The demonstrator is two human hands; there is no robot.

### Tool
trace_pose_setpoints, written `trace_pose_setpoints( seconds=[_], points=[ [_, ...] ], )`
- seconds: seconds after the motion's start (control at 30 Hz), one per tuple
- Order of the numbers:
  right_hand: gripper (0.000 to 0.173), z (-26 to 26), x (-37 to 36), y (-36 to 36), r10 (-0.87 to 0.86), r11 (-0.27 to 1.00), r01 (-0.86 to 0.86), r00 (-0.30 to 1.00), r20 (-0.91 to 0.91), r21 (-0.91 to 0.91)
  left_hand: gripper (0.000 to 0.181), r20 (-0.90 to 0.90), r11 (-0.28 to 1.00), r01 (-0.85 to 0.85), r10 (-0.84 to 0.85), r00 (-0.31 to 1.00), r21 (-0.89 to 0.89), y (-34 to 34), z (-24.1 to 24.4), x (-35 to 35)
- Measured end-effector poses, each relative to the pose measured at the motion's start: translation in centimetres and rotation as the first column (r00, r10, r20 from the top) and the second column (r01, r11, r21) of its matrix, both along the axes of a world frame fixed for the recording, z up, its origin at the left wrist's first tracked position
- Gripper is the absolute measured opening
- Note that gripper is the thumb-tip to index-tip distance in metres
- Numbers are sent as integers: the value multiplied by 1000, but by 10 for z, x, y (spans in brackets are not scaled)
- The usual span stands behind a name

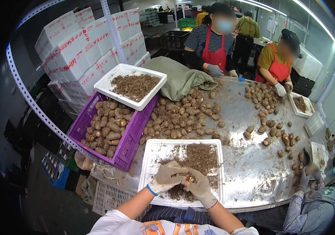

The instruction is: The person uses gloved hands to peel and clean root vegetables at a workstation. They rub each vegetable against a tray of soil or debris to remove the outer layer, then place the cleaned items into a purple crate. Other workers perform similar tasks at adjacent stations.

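Observation:
Both my hands wear work gloves over the near half of a white foam tray. My left hand, with a blue band at the wrist, grips one side of a small taro corm. On the other side of the same corm, my right hand closes its fingers around it. The gloves hide most of the corm; a pinkish patch shows between them. Brown fibrous peelings cover much of the tray. Just past its far rim, a heap of taro corms spreads over the metal table.
A purple crate of taros stands at left, with another foam tray of peelings resting on it. A green sack lies behind the heap. Several co-workers stand around the table, one person's gloved hand at right. A perforated metal post rises at left.

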State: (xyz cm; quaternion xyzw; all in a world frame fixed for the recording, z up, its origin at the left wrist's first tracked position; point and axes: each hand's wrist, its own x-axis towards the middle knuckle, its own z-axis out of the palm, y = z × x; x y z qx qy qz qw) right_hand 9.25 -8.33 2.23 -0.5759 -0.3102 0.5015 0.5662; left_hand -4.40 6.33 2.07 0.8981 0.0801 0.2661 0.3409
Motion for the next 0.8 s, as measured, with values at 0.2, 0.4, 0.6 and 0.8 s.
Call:
trace_pose_setpoints(
  seconds=[0.2, 0.4, 0.6, 0.8],
  points=[
    [61, -12, -1, 1, 8, 999, -15, 978, 207, 35, 12, -5, 976, -181, 181, 983, -122, -2, -11, 0],
    [69, 8, 3, 1, -67, 990, 19, 933, 354, 137, 26, -62, 897, -114, 97, 993, -426, -12, 12, -6],
    [75, -14, 2, 4, -167, 963, 26, 841, 514, 269, 33, -104, 422, -217, 273, 956, -881, -5, -20, -4],
    [82, -10, 7, 5, -240, 932, 2, 755, 611, 363, 58, -54, 190, -56, 15, 998, -980, -22, 11, 4]
  ],
)
